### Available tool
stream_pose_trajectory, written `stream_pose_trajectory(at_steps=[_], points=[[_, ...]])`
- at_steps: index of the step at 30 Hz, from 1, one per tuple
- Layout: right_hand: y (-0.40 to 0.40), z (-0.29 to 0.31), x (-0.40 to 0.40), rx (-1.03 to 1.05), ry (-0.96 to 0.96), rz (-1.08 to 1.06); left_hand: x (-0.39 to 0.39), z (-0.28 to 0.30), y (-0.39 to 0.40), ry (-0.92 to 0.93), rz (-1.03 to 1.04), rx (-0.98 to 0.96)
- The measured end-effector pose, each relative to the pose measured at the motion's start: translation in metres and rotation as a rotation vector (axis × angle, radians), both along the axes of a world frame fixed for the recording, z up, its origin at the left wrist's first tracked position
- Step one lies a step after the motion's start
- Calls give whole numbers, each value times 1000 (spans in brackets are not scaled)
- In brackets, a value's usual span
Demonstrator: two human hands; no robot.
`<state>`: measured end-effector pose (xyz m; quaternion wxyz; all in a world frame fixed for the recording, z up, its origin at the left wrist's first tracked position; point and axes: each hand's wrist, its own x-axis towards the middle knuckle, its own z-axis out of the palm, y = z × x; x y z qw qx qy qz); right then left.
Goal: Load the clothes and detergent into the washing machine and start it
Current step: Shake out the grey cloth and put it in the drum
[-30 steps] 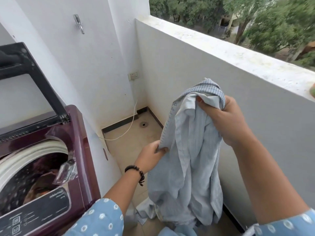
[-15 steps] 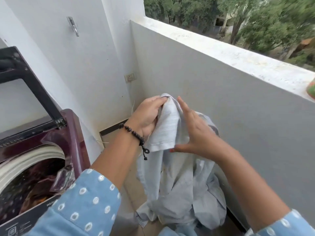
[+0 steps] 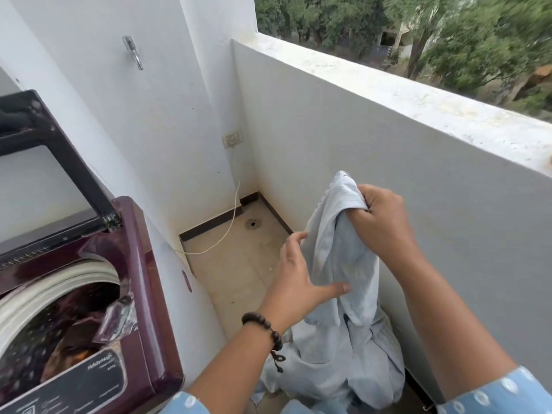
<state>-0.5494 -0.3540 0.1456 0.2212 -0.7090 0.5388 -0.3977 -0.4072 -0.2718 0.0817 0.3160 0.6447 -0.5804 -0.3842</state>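
Note:
A pale blue shirt (image 3: 346,294) hangs in front of me at the lower right, its lower part bunched near the floor. My right hand (image 3: 379,222) grips the shirt's top in a fist. My left hand (image 3: 298,282), with a bead bracelet at the wrist, lies spread against the shirt's left side, thumb on the cloth and fingers at its edge. The maroon top-load washing machine (image 3: 149,294) stands at the lower left with its lid (image 3: 59,162) raised. Dark clothes lie in its drum (image 3: 59,339).
A low white balcony wall (image 3: 388,138) runs along the right, trees beyond it. A white cable (image 3: 230,231) hangs from a wall socket (image 3: 231,140) to the tiled floor (image 3: 239,264). A floor drain (image 3: 253,223) sits in the far corner. A metal hook (image 3: 133,52) is on the wall.
My right hand closed on the shirt's top and took it over. My left hand let go of the top, dropped lower and spread against the shirt's side.

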Motion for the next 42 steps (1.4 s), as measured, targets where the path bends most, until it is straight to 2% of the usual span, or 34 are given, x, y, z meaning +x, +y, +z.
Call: stream_pose_trajectory(at_steps=[2,4,7,10,12,14,16,19,21,22,25,28,32,36,39,42], points=[[2,3,0,2,-5,-6,5,-17,-3,-90,86,-34],[2,5,-5,-1,-21,-16,15,-33,-6,-196,43,0],[0,4,-15,-7,-12,-37,32,-42,-9,-231,18,53],[-1,-1,-25,19,38,-48,48,-27,-19,-181,148,-36],[-2,-4,-28,103,180,0,57,-8,-29,-130,214,-89],[2,-5,-25,255,312,89,62,14,-38,-147,181,-160],[7,-7,-18,292,340,218,59,39,-45,-234,61,-240],[16,-8,6,280,196,430,41,73,-51,-339,-119,-364],[19,-8,19,287,11,458,32,86,-52,-335,-162,-425],[16,-8,21,266,-66,424,30,90,-51,-275,-171,-440],[10,-1,13,177,-129,344,34,89,-46,55,-171,-370],[10,12,5,177,-263,340,41,67,-41,203,-152,-248],[14,30,1,130,-442,333,43,24,-39,161,-195,-48],[14,47,-9,119,-703,243,52,-25,-34,85,-206,108],[11,50,-20,39,-712,212,59,-44,-30,107,-149,84],[4,41,-31,14,-698,146,58,-28,-37,139,-106,-20]])
